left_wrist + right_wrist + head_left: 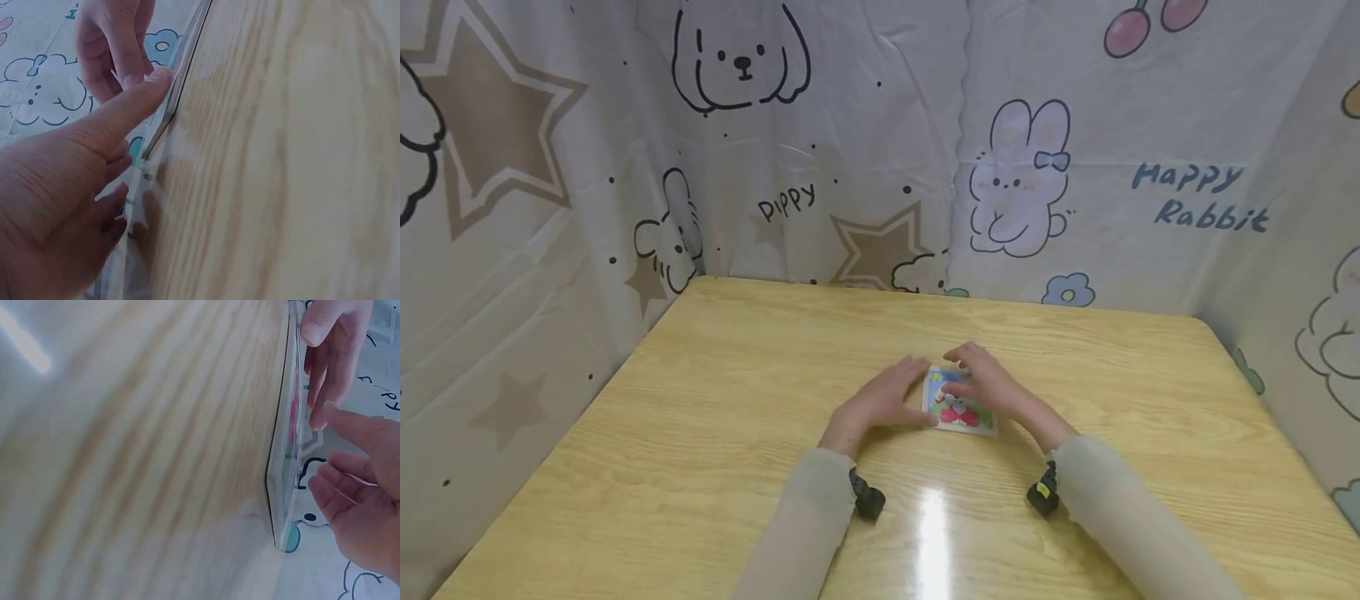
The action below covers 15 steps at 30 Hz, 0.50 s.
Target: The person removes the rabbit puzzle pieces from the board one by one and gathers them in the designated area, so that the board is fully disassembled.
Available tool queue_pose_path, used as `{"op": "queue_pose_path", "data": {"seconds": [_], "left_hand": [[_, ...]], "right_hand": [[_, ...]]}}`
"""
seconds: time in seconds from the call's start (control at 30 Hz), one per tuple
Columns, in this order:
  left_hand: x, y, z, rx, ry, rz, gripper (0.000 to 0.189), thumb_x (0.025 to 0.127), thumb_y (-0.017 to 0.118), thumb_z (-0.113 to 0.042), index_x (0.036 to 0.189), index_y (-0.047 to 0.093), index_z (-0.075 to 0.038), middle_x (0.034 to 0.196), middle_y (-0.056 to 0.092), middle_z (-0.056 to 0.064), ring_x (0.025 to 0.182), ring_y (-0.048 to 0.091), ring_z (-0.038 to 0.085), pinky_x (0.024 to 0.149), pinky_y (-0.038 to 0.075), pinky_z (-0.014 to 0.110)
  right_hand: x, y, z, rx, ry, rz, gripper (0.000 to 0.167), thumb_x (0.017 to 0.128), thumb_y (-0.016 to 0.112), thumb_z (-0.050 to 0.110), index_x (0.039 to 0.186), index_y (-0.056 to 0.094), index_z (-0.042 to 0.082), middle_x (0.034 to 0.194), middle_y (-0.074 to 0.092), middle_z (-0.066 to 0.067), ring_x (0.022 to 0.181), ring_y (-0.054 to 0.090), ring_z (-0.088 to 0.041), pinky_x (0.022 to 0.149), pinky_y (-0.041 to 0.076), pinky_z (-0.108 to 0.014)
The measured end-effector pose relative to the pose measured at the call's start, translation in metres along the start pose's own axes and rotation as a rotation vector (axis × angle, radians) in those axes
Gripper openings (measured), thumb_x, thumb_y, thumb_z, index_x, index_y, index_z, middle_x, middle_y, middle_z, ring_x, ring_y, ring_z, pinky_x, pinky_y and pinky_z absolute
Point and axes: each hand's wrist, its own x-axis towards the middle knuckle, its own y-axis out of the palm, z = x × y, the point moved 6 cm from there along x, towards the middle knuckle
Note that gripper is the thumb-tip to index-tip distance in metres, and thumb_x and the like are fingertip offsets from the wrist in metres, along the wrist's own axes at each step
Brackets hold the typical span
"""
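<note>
A thin square picture board [961,419] with a white border lies flat on the table, showing a colourful cartoon with a pink and red figure. At its left side, my left hand [886,398] spreads its fingers near the far corner, and its thumb lies at the near edge. In the left wrist view that thumb [140,94] stretches out straight right at the board's rim. Over the board's right part hovers my right hand [992,387], fingers loosely bent and thumb above the picture, hiding some of it. The right wrist view shows nothing between this hand's thumb and fingers [344,484].
The light wood-grain table [760,367] extends around the board on all sides. A printed curtain [865,125] with animals and stars hangs along the back and both sides. Each wrist wears a small black camera [869,500].
</note>
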Motion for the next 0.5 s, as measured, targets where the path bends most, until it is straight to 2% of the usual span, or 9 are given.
{"op": "queue_pose_path", "data": {"seconds": [0.23,0.5], "left_hand": [[0.003,0.005,0.005,0.027,0.001,0.025,0.091,0.083,0.072,-0.052,0.156,0.026,-0.019,0.165,0.023,0.002,0.155,0.014,0.024,0.126,0.017,0.049],[0.005,0.004,0.004,0.055,0.009,0.040,0.089,0.085,0.070,-0.052,0.155,0.028,-0.018,0.164,0.023,0.000,0.155,0.012,0.022,0.128,0.014,0.044]], "right_hand": [[0.008,0.009,-0.003,-0.008,-0.017,0.050,0.037,0.089,0.071,0.015,0.117,0.060,-0.005,0.111,0.059,-0.019,0.098,0.058,-0.028,0.088,0.053,-0.042],[0.013,0.012,-0.008,-0.017,-0.034,0.075,0.031,0.091,0.069,0.015,0.113,0.060,-0.004,0.110,0.058,-0.019,0.100,0.057,-0.028,0.090,0.052,-0.044]]}}
